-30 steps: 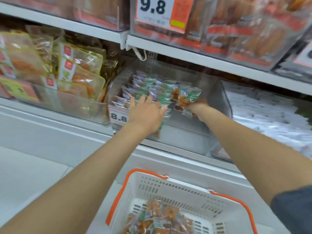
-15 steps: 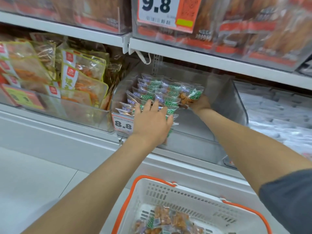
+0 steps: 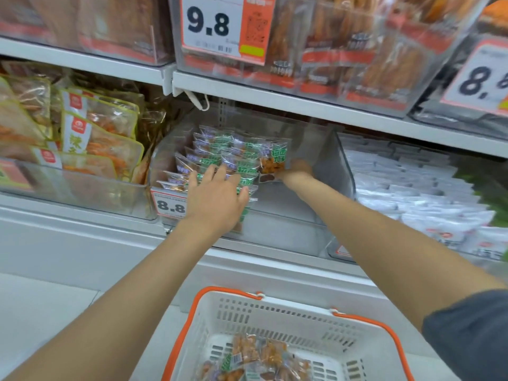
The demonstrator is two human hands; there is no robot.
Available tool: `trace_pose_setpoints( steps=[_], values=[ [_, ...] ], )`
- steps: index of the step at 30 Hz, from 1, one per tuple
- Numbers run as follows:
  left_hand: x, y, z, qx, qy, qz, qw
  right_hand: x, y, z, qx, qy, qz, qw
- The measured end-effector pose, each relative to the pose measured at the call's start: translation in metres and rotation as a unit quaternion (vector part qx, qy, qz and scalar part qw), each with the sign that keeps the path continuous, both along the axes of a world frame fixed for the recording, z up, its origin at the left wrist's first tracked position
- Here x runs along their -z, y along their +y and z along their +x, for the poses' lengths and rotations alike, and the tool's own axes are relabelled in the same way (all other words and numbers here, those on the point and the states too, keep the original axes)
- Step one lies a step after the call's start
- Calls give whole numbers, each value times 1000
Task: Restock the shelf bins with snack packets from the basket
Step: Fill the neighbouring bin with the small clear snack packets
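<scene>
A clear shelf bin (image 3: 334, 171) holds rows of small green-and-clear snack packets (image 3: 217, 152) stacked on its left side. My left hand (image 3: 217, 199) lies flat on the front rows, fingers spread, pressing them. My right hand (image 3: 295, 171) reaches into the bin and grips one snack packet (image 3: 272, 163), upright against the right end of the rows. Below, a white basket (image 3: 275, 314) with orange handles holds several more packets (image 3: 255, 358).
A bin of larger orange-and-yellow packets (image 3: 90, 138) stands to the left, a bin of white packets (image 3: 412, 188) to the right. The shelf above carries boxed snacks and a 9.8 price tag (image 3: 217, 26). An 8.8 tag (image 3: 170, 206) hangs on the bin front.
My right hand has pushed its packet closer against the rows. My left hand stays pressed on the front packets. The camera has moved nearer and slightly right.
</scene>
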State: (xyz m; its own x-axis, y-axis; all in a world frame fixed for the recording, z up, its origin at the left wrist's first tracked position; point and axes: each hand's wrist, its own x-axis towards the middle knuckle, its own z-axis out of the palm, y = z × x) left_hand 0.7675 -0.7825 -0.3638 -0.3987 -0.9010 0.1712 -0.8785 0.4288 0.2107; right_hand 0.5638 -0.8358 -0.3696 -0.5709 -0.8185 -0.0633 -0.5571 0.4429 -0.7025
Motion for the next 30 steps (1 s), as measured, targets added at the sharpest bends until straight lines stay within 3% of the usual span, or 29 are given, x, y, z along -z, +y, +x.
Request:
trace_pose_setpoints(
  steps=[6,10,14,19,22,26,30],
  values=[
    [-11,29,-14,43,194,-153,968,-23,89,18,-102,46,-241,964],
    [-6,73,-26,82,263,-86,957,-14,154,28,-144,37,-277,949],
    [34,104,-40,78,193,44,977,31,205,28,-156,-3,-227,961],
    [107,121,-49,112,-1,235,966,122,252,13,-160,-35,-51,985],
    [143,128,-45,130,-93,291,943,193,273,-11,-195,-8,128,972],
    [171,131,-39,153,-181,323,916,276,316,-52,-249,32,425,870],
    [193,130,-36,142,-224,348,899,325,383,-69,-274,169,523,789]
  ],
)
